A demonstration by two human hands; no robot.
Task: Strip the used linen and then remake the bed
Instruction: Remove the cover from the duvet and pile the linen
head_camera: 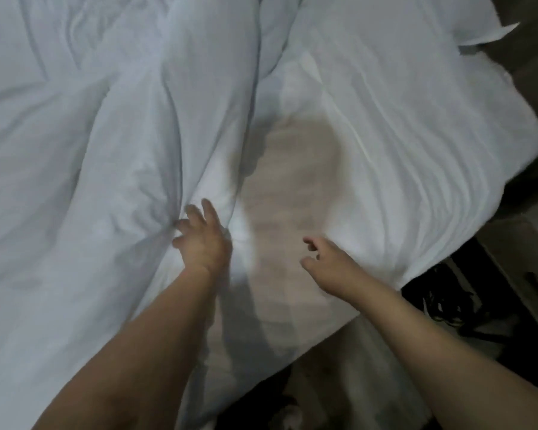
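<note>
Across whole bed, white duvet [106, 135] lies rumpled; beige patch [286, 212] shows through near its lower edge; left hand [204, 240] left of patch, fingers loosely spread on duvet; right hand [326, 262] right of patch, fingers half curled, holding nothing

A big white duvet [106, 135] lies crumpled over the bed, full of soft folds. It splits into two puffy heaps, one toward 9 o'clock and one toward 2 o'clock. Between them, near the middle and down toward 6 o'clock, a bare tan mattress [286, 218] shows through.
</note>
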